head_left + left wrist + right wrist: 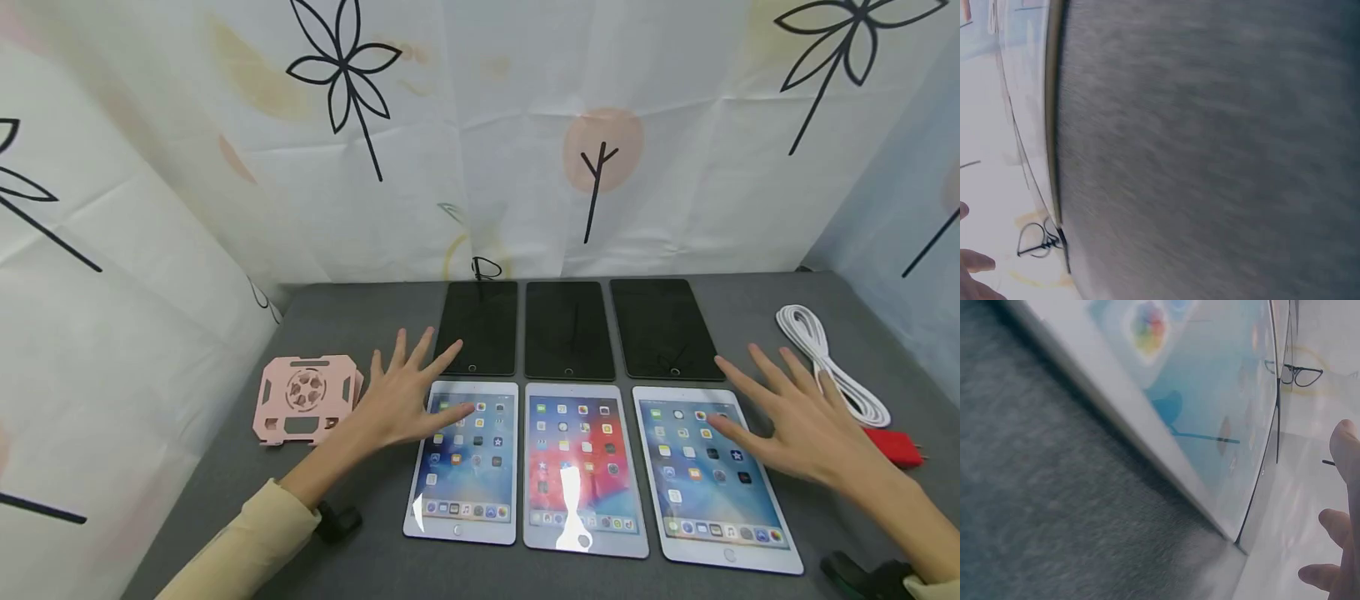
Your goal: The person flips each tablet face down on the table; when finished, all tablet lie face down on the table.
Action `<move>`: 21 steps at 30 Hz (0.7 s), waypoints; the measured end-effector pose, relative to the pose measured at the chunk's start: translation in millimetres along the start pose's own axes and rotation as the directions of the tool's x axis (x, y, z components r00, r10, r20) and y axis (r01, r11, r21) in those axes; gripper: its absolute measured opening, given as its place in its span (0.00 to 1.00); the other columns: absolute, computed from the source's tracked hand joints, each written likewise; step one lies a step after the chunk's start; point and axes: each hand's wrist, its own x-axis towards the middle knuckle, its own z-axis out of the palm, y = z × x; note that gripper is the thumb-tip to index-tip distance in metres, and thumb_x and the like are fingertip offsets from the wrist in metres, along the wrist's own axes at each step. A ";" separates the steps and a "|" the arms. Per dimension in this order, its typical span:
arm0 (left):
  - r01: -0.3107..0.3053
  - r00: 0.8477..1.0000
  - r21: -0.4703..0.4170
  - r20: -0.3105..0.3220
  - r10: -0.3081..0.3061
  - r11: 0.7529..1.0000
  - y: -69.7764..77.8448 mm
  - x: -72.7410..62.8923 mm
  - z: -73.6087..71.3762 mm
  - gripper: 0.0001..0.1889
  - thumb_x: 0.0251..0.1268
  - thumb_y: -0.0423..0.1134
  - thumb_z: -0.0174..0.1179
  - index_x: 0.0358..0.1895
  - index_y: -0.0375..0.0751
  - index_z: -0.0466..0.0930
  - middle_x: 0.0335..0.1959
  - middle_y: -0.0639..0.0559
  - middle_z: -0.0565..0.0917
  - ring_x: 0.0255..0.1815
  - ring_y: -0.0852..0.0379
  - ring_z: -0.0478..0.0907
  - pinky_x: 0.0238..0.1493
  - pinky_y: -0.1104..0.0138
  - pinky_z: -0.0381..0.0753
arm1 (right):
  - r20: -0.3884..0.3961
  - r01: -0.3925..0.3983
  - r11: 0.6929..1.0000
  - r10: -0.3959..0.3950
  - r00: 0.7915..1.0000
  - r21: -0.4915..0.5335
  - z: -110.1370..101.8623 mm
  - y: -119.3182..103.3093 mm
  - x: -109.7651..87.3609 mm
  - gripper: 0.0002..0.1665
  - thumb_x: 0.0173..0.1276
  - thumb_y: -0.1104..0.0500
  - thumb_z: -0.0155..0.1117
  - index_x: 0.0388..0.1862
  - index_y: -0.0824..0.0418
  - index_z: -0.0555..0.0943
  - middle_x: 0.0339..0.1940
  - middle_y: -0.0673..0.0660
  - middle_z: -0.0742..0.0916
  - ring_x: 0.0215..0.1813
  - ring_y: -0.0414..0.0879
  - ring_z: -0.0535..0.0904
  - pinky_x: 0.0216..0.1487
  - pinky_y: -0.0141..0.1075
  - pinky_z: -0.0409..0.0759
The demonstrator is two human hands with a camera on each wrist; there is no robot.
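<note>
In the head view my left hand [405,398] is spread, fingers apart, over the upper left corner of the left white tablet [450,525]. Its thumb overlaps that tablet's lit screen. My right hand [806,425], also spread, overlaps the upper right side of the right white tablet [697,546]. Between them lies the middle white tablet [551,537], its lit screen red and blue with a bright glare. Each lit screen shows rows of app icons. Neither hand holds anything. The right wrist view shows the right white tablet's edge [1141,437] close up, with fingertips [1335,526] at the right.
Behind the white tablets lie three dark ones: left [480,325], middle [567,329] and right [660,325]. A pink stand [281,392] with a round cutout sits at the left. A coiled white cable [847,383] and a red plug [896,447] lie at the right. Patterned cloth [510,150] hangs behind.
</note>
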 end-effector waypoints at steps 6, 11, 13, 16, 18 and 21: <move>-0.028 0.999 -0.035 0.036 0.030 0.999 18.3 17.6 -3.6 0.49 0.61 0.76 0.55 0.83 0.70 0.46 0.86 0.43 0.46 0.83 0.26 0.38 0.70 0.22 0.46 | 0.049 -0.034 0.999 0.033 0.998 0.029 -1.1 -2.1 7.4 0.55 0.65 0.29 0.62 0.85 0.47 0.54 0.80 0.75 0.61 0.80 0.79 0.48 0.70 0.80 0.43; -0.052 0.995 -0.101 0.074 0.060 0.994 39.1 39.5 -3.7 0.49 0.62 0.75 0.55 0.83 0.70 0.44 0.85 0.43 0.49 0.83 0.26 0.42 0.71 0.24 0.50 | 0.090 -0.057 0.997 0.053 0.995 0.053 -1.7 -2.8 16.5 0.56 0.66 0.30 0.62 0.85 0.49 0.53 0.79 0.77 0.61 0.77 0.82 0.51 0.67 0.81 0.48; -0.056 0.993 -0.125 0.093 0.067 0.991 47.8 49.5 -2.9 0.49 0.62 0.75 0.55 0.83 0.70 0.43 0.85 0.43 0.51 0.83 0.27 0.46 0.71 0.25 0.53 | 0.108 -0.067 0.996 0.061 0.992 0.056 -2.1 -4.4 21.5 0.56 0.67 0.30 0.62 0.85 0.49 0.52 0.79 0.78 0.62 0.75 0.82 0.54 0.66 0.81 0.50; -0.058 0.991 -0.152 0.109 0.075 0.987 60.2 64.2 -0.7 0.49 0.62 0.75 0.55 0.83 0.69 0.43 0.84 0.44 0.54 0.82 0.28 0.52 0.71 0.27 0.58 | 0.127 -0.077 0.995 0.068 0.990 0.067 -2.4 -8.3 30.1 0.56 0.67 0.30 0.62 0.85 0.51 0.53 0.77 0.78 0.64 0.73 0.83 0.58 0.64 0.81 0.56; -0.063 0.991 -0.170 0.106 0.082 0.983 68.2 72.8 1.6 0.50 0.63 0.75 0.55 0.84 0.67 0.43 0.84 0.44 0.56 0.81 0.30 0.56 0.70 0.28 0.60 | 0.137 -0.080 0.994 0.070 0.988 0.068 -2.3 -10.1 35.2 0.56 0.67 0.29 0.61 0.85 0.52 0.53 0.77 0.78 0.64 0.72 0.83 0.59 0.62 0.81 0.59; -0.075 0.990 -0.191 0.101 0.095 0.979 81.0 84.4 6.0 0.50 0.63 0.75 0.54 0.84 0.68 0.42 0.83 0.45 0.58 0.80 0.34 0.62 0.69 0.31 0.66 | 0.157 -0.088 0.993 0.076 0.985 0.074 -2.5 -12.2 41.3 0.55 0.68 0.29 0.59 0.85 0.52 0.53 0.77 0.78 0.64 0.72 0.83 0.60 0.60 0.81 0.62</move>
